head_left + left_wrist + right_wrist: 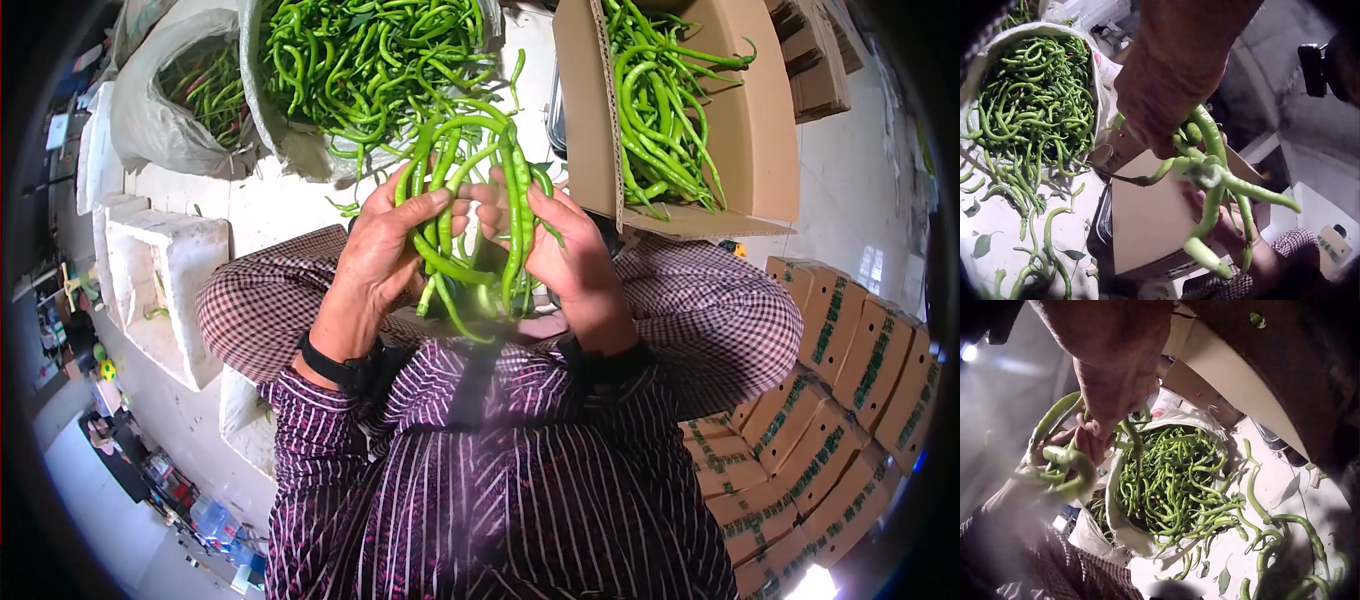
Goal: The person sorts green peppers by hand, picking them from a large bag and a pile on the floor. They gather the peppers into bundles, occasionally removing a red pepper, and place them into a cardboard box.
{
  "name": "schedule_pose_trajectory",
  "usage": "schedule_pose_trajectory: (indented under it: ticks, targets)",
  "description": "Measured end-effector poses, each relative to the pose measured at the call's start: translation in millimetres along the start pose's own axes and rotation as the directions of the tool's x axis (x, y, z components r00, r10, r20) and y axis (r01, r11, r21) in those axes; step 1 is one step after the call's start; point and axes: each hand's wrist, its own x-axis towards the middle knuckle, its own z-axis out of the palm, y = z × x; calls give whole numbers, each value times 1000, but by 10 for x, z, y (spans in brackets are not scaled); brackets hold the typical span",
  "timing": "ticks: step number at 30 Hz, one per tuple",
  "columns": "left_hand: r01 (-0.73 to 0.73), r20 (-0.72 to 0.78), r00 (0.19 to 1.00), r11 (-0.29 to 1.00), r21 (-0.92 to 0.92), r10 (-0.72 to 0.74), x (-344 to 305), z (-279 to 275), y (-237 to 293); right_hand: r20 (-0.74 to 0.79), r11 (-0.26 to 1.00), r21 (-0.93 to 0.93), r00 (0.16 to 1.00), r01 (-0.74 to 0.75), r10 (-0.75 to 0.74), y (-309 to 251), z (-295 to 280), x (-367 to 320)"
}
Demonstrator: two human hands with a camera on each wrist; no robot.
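Long green chili peppers [517,215] are taking centre stage, hanging in a loose, curving bunch between the two hands, right in front of the seated person's body. On one side, the left hand [375,250] is clamping its share, fingers curling round the pods and thumb pressing down on top. Opposite, the right hand [575,250] is pinching several more, its thumb and fingers closing on them too!

Beyond the hands, a wide-mouthed sack [1125,531] is brimming with more green chilies, some spilling out over its lip. A smaller plastic sack [150,120] is leaning beside it, holding darker peppers. Over on the right, an open cardboard box [755,130] is cradling a neater heap, while printed cartons [800,300] are stacking up lower down. White foam crates [190,260] are lining the left, and stray leaves [985,245] are littering the pale floor near the big sack.
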Motion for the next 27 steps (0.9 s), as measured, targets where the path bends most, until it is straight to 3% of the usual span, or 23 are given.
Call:
schedule_pose_trajectory:
  ticks: [3,9,11,17,19,20,22,23,24,25,27]
  targets:
    - [-21,-19,1000,998,60,22,38,-16,-42,-67,1000,17,998,-14,15,57,-8,31]
    - [-40,-44,998,994,101,45,80,-69,-62,-56,1000,4,998,15,-14,161,-62,80]
    - [-43,-39,998,992,122,48,78,-32,-85,-189,998,57,982,11,0,170,10,113]
    - [-37,0,999,984,174,38,73,-31,-114,-253,995,-55,963,80,-91,169,132,213]
    - [-43,1,999,978,203,44,61,1,-115,-326,952,-276,919,132,-222,216,194,219]
    - [-47,-1,999,972,230,48,50,13,-122,-326,952,-277,919,131,-222,233,152,217]
    - [-63,14,998,961,268,62,53,22,-136,-288,862,-503,926,70,-243,256,25,224]
    - [-73,29,997,950,305,68,47,18,-139,-287,862,-503,927,69,-242,255,-43,164]
    - [-33,-5,999,927,373,38,20,29,-107,-200,583,-812,920,37,-337,231,-91,46]
    - [-33,-4,999,928,372,37,42,-34,-129,-82,201,-980,918,-2,-389,198,-145,-75]
    - [-102,139,990,780,618,20,137,-213,-203,-46,145,-989,943,3,-330,80,-206,-246]
